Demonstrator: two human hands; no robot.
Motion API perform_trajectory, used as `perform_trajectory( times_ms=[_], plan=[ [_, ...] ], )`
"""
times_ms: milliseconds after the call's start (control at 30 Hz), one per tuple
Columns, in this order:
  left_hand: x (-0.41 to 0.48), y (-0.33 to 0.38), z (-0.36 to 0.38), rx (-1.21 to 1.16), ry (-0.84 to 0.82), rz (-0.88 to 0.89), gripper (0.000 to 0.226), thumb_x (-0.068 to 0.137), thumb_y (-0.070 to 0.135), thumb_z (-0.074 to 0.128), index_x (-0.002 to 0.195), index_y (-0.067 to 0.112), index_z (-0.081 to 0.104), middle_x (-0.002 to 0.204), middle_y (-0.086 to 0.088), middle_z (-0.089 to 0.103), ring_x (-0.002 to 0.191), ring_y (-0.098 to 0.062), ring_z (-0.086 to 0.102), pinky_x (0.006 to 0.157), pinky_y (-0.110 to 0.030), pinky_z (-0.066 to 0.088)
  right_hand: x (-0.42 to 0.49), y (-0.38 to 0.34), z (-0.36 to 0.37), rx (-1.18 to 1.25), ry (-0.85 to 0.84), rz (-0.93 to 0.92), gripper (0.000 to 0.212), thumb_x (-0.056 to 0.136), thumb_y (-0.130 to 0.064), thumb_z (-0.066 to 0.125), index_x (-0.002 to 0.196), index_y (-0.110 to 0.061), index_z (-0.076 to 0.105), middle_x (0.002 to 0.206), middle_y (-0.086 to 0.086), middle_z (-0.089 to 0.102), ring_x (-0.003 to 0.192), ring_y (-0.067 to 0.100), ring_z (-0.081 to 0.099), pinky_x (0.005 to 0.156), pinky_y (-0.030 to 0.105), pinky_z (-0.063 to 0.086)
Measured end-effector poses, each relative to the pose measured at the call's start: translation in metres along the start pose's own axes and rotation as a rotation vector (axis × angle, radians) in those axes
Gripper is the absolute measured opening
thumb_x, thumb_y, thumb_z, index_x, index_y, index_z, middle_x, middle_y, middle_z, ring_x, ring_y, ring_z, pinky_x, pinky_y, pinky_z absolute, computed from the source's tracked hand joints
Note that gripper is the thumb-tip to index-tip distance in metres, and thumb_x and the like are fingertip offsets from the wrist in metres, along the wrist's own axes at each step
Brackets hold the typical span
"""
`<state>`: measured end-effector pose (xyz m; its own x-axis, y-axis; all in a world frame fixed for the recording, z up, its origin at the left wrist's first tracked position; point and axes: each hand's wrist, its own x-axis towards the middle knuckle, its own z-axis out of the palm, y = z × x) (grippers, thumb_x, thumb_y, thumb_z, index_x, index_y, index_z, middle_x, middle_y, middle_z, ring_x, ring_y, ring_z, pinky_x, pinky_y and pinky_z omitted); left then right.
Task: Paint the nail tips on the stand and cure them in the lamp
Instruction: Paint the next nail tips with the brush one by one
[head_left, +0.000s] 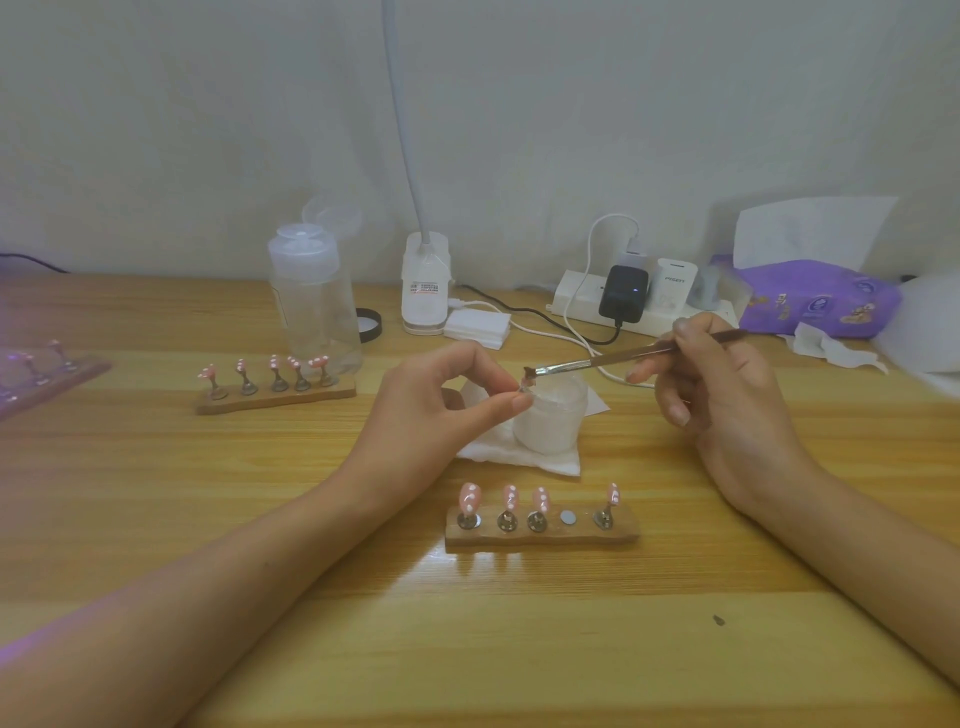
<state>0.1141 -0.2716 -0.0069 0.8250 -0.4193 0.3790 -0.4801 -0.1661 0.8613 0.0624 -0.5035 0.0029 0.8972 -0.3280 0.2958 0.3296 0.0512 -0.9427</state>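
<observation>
My left hand (447, 400) pinches a small nail tip holder (523, 387) between thumb and fingers, raised above the table. My right hand (722, 395) grips a thin brush (613, 359) whose bristles touch the held tip. Just behind them stands a white jar (553, 421) on a white wipe (519, 454). In front lies a wooden stand (540, 532) with several pink, white-dotted nail tips and one bare magnet spot (568, 517). A second wooden stand (275, 397) with pink tips sits to the left. A third stand (47, 382) lies at the far left in purple light.
A clear pump bottle (314, 301), a black-rimmed lid (370, 325), a white lamp base (425, 283) with a gooseneck, a pad stack (477, 327), a power strip (639, 304) with chargers and cables, and a purple tissue pack (815, 299) line the back of the wooden table (208, 493).
</observation>
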Motion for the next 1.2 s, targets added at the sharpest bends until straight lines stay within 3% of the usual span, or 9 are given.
perform_trajectory(
  times_ms=[100, 267, 433, 800, 1200],
  plan=[
    [-0.0006, 0.0002, 0.0000, -0.009, -0.004, -0.003, 0.011, 0.083, 0.022, 0.079, 0.078, 0.019, 0.069, 0.082, 0.015, 0.071, 0.054, 0.009, 0.052, 0.052, -0.006, 0.037, 0.0016, 0.0018, -0.0012, -0.011, 0.047, 0.041, 0.024, 0.102, -0.020, 0.048, 0.078, -0.018, 0.050, 0.065, 0.005, 0.069, 0.038, 0.009, 0.034, 0.039, 0.017, 0.028],
    [-0.0001, 0.0015, -0.0003, -0.006, -0.004, -0.006, 0.012, 0.083, 0.021, 0.079, 0.078, 0.020, 0.069, 0.083, 0.012, 0.072, 0.052, 0.008, 0.052, 0.052, -0.007, 0.038, 0.0009, -0.0002, -0.0009, 0.010, 0.015, -0.005, 0.025, 0.102, -0.025, 0.048, 0.078, -0.020, 0.048, 0.069, 0.004, 0.072, 0.038, 0.009, 0.037, 0.043, 0.024, 0.021],
    [-0.0012, 0.0014, -0.0007, -0.028, -0.006, -0.018, 0.012, 0.083, 0.023, 0.079, 0.077, 0.020, 0.069, 0.079, 0.016, 0.070, 0.046, 0.001, 0.043, 0.049, -0.009, 0.035, 0.0015, 0.0012, -0.0013, -0.003, 0.044, 0.033, 0.026, 0.103, -0.016, 0.045, 0.077, -0.017, 0.048, 0.063, 0.005, 0.068, 0.036, 0.008, 0.031, 0.038, 0.017, 0.026],
    [0.0000, 0.0007, -0.0003, 0.010, -0.001, -0.009, 0.011, 0.083, 0.022, 0.079, 0.079, 0.021, 0.069, 0.083, 0.014, 0.072, 0.054, 0.010, 0.052, 0.053, -0.007, 0.038, 0.0006, -0.0008, -0.0006, 0.001, 0.045, 0.014, 0.025, 0.103, -0.019, 0.046, 0.079, -0.017, 0.046, 0.067, 0.004, 0.071, 0.037, 0.008, 0.029, 0.039, 0.016, 0.027],
    [-0.0006, 0.0010, -0.0012, 0.006, -0.011, -0.006, 0.010, 0.083, 0.025, 0.079, 0.081, 0.020, 0.070, 0.087, 0.013, 0.073, 0.049, 0.004, 0.047, 0.053, -0.011, 0.040, -0.0002, -0.0006, 0.0010, -0.033, 0.026, 0.015, 0.025, 0.103, -0.020, 0.047, 0.078, -0.018, 0.049, 0.071, 0.008, 0.072, 0.038, 0.009, 0.033, 0.040, 0.016, 0.029]
  ],
)
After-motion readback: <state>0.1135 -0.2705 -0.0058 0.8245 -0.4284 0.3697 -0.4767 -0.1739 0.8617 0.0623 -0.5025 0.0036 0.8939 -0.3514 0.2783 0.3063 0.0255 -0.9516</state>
